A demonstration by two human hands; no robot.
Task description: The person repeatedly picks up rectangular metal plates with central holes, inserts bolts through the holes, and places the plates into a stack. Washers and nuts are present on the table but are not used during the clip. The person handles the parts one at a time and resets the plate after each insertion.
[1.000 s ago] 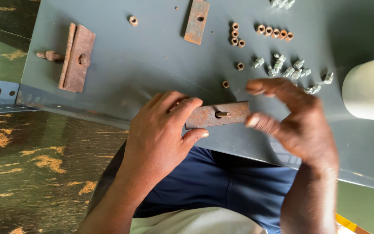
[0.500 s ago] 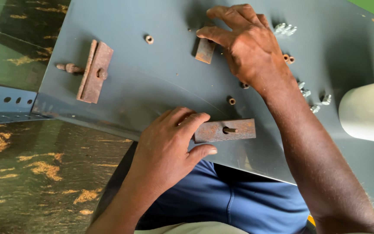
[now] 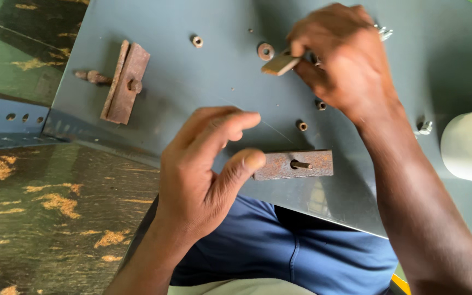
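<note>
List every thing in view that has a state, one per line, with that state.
Left hand: open, thumb touching the near plate's end.
Right hand: pinching a small plate.
Small plate: lifted, tilted.
Near plate: flat on the sheet, bolt through it.
Far plates: stacked, bolted together.
Washer: loose, flat.
Nuts: loose, scattered.
Sheet: lying flat, bearing the parts.
Cup: only partly in view.

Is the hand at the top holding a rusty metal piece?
Yes, the right hand pinches a small rusty flat plate between its fingertips, lifted off the grey metal sheet.
</note>
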